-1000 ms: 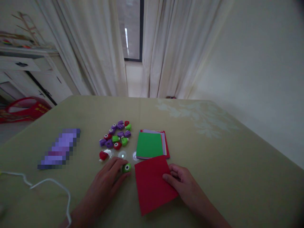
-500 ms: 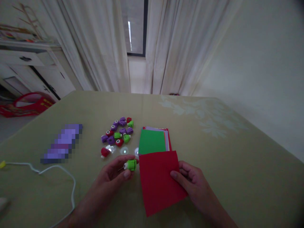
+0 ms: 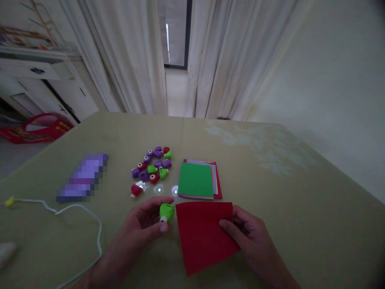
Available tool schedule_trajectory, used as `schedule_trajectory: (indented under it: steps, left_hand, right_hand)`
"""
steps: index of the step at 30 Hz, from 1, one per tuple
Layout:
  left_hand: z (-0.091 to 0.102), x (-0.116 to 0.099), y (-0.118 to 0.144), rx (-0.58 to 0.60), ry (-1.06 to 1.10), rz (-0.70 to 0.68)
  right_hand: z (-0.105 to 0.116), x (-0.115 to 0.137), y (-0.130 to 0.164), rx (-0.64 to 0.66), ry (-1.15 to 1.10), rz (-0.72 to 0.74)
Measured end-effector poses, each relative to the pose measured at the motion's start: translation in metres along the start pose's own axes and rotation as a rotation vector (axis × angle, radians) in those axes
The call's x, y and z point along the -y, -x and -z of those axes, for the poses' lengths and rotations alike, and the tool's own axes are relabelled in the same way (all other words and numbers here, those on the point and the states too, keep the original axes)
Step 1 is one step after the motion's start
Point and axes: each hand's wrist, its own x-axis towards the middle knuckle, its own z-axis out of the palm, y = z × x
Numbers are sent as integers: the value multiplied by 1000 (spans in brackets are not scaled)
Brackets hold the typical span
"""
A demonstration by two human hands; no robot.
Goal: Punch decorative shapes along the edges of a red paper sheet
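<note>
Head: punch (image 3: 167, 211) perhaps at paper (image 3: 204, 237) edge

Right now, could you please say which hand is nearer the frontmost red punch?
Left: the left hand is just in front of that red punch; the right hand is farther, to its right.

Left hand (image 3: 140, 225) holds green punch (image 3: 166, 211); right hand (image 3: 250, 233), red paper (image 3: 206, 237)

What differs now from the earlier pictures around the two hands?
The green piece in the left hand has turned: its white end swung from facing the camera to pointing toward the person. The red sheet in the right hand, which overlapped the paper stack in view, now shows clear of it. Nothing was let go; the stack and the other small pieces stayed put.
</note>
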Motion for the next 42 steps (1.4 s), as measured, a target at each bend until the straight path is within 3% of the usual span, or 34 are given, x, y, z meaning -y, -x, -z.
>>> schedule_trajectory:
  steps: [17, 33, 38, 42]
  left_hand:
    - [1, -1, -1, 131, -36, 13]
    - [-6, -2, 0, 122, -18, 58]
    - [-4, -6, 5, -25, 210, 93]
    - [-3, -8, 7, 73, 424, 164]
  right_hand:
    - [0, -2, 0, -11, 87, 8]
    - [-3, 1, -1, 29, 116, -25]
    - [3, 4, 0, -39, -3, -3]
    - [4, 8, 1, -116, -24, -19]
